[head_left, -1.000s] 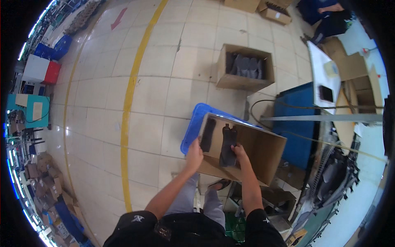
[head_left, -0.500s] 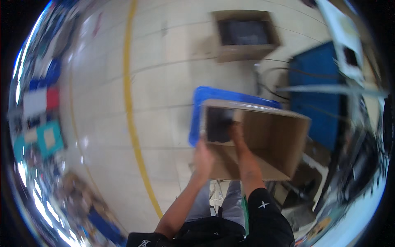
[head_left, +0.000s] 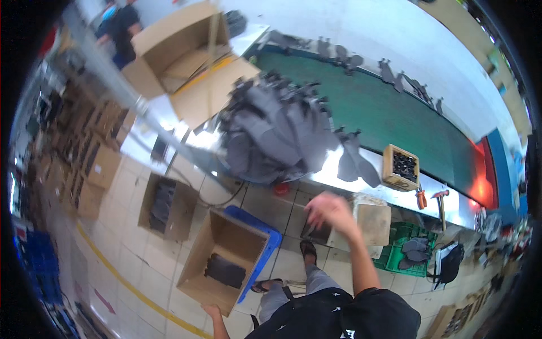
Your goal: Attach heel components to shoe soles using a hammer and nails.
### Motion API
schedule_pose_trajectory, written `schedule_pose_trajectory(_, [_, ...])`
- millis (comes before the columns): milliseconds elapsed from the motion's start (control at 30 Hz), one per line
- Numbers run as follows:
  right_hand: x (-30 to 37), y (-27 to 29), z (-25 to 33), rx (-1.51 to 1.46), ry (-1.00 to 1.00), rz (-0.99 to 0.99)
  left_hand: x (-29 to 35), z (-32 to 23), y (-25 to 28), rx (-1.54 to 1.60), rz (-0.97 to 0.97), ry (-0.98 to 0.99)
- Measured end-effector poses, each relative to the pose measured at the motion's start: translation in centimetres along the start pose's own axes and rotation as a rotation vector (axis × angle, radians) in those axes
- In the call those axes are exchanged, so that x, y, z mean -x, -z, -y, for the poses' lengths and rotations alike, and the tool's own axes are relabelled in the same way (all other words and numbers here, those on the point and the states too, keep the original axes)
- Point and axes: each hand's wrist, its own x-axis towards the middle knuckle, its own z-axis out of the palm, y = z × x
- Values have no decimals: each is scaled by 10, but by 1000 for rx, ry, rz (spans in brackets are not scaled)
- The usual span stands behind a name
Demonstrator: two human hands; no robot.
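My left hand (head_left: 212, 310) grips the near rim of an open cardboard box (head_left: 195, 287). Inside that box lies a dark grey flat piece (head_left: 224, 271), and beneath it sits a blue plastic crate (head_left: 273, 244). My right hand (head_left: 330, 212), blurred by motion, is in the air between the box and the steel worktable (head_left: 324, 178). Its fingers look apart with nothing in them. On the table ahead is a large heap of grey paddle-shaped blades (head_left: 276, 127) with black ends; a few separate blades (head_left: 357, 161) lie right of it.
A second box (head_left: 183, 212) with grey pieces stands farther left. A green conveyor belt (head_left: 384, 107) runs behind the table. To the right are a wooden box of small black parts (head_left: 402, 168), pliers (head_left: 421, 198), a hammer (head_left: 441, 203) and a green crate (head_left: 398, 243). A metal post (head_left: 155, 121) rises left.
My view has swung right, bringing the worktable into sight. My right hand has come out of the box and moved toward the table; my left hand stays at the box, now on its near rim.
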Motion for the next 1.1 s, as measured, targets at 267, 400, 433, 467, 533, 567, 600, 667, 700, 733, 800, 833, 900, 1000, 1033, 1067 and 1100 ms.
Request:
schedule_pose_trajectory(267, [-51,241,-83,1174,-214,-679,126,-456,-82,323,256,-874])
schedule_pose_trajectory(400, [-19,285,-90,577,-29,-651,208,-635,-168,223,414,-1266])
schedule_pose_trajectory(433, [-9,275,-87,510,-9,-682,215,-663,-197,182,359,-1315])
schedule_pose_trajectory(467, [-5,251,-81,425,105,-794,203,-683,-224,59,256,-1387])
schedule_pose_trajectory(533, [9,242,-98,348,185,-897,219,-725,-263,-9,450,-992])
schedule_pose_trajectory(567, [20,230,-95,132,297,-802,203,-738,-272,-194,478,-957])
schedule_pose_trajectory(600, [37,215,-80,107,333,-771,179,-742,-283,-350,305,-1056])
schedule_pose_trajectory(667, [75,196,-71,63,291,-781,130,-747,-303,-82,597,-1164])
schedule_pose_trajectory(700, [86,186,-60,38,307,-732,90,-760,-307,54,857,-805])
schedule_pose_trajectory(733, [115,190,-66,49,271,-787,118,-764,-317,82,983,-823])
schedule_pose_trajectory(800, [173,182,-91,-12,253,-915,169,-770,-315,61,1150,-878])
schedule_pose_trajectory(833, [192,173,-100,-21,261,-952,181,-771,-308,112,1101,-905])
schedule_pose_trajectory(900, [222,159,-111,-16,322,-1003,179,-775,-302,183,1042,-941])
schedule_pose_trajectory(1000, [259,133,-130,-14,322,-1116,142,-756,-293,274,1260,-850])
schedule_pose_trajectory(1033, [269,121,-137,-146,311,-1157,131,-742,-293,138,1106,-954])
schedule_pose_trajectory(1067, [276,111,-142,-279,300,-1194,121,-730,-295,6,944,-1049])
schedule_pose_trajectory(1100, [283,102,-145,-277,294,-1198,115,-713,-294,4,952,-1045])
